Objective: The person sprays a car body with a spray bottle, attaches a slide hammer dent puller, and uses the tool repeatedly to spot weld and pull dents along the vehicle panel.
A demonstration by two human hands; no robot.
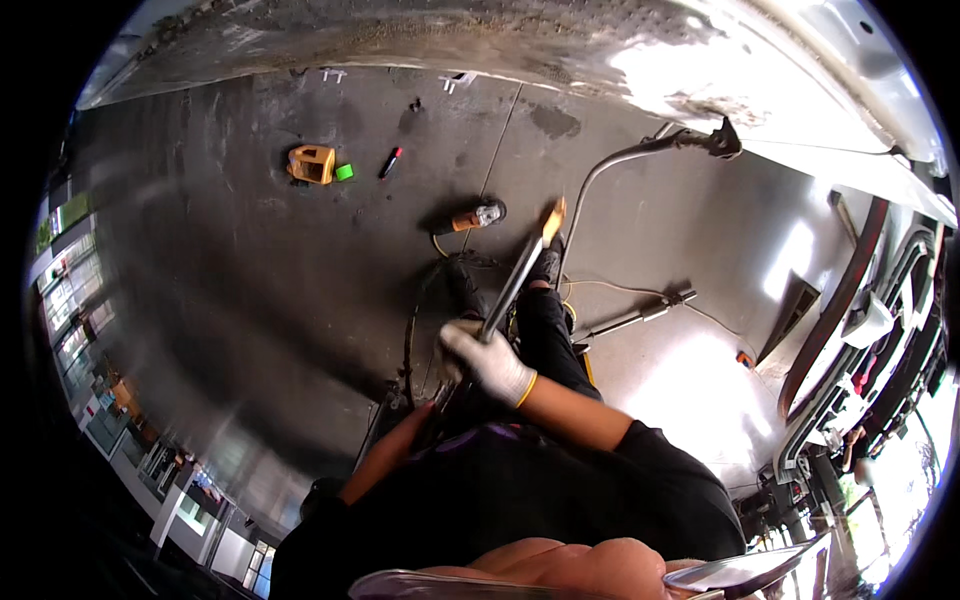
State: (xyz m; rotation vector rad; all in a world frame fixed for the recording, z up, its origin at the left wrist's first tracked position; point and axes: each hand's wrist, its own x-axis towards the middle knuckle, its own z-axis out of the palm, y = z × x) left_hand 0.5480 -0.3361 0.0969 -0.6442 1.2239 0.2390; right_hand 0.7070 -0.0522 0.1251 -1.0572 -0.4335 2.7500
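Observation:
My right hand, in a white glove with a yellow cuff edge, is closed round a long grey metal bar. The bar slants up and away from me, and its far end is orange-yellow and slightly blurred. My left hand, also in a pale glove, sits just left of the right one near the bar's lower part; its fingers are blurred and partly hidden. Beyond my feet lies an orange and black angle grinder with its cord. A curved metal tube rises to the right of the bar, ending in a dark clamp-like piece.
A large pale, worn panel spans the far side. On the floor lie a yellow cut-open container, a green block, a red-capped marker and a rod-like tool with a cable. Vehicle panels stand at right.

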